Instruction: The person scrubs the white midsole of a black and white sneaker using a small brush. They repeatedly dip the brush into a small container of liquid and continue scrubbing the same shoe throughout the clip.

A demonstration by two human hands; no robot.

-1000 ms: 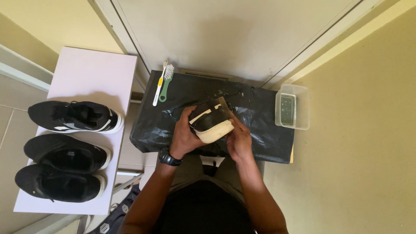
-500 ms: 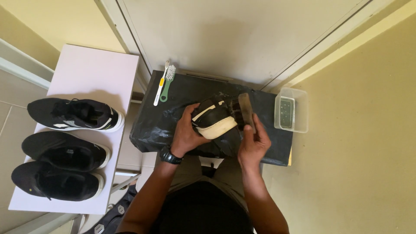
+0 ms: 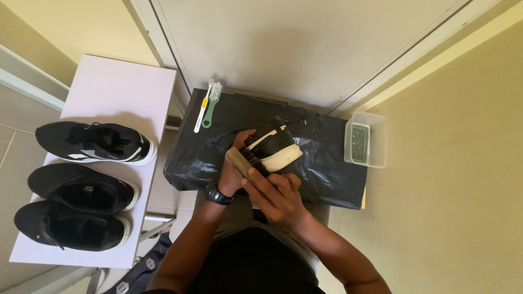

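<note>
Left hand (image 3: 235, 173) grips black shoe (image 3: 271, 148); right hand (image 3: 278, 195), just below it, presses wooden brush (image 3: 237, 161) against the sole.

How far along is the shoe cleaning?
In hand: left hand grips a black shoe with a pale sole while right hand works a wooden brush on it. Three black shoes sit on the white table; whether they are cleaned cannot be told. Toothbrushes lie unused.

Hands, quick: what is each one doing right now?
Left hand: closed on the black shoe.
Right hand: holding a wooden brush against that shoe.
</note>
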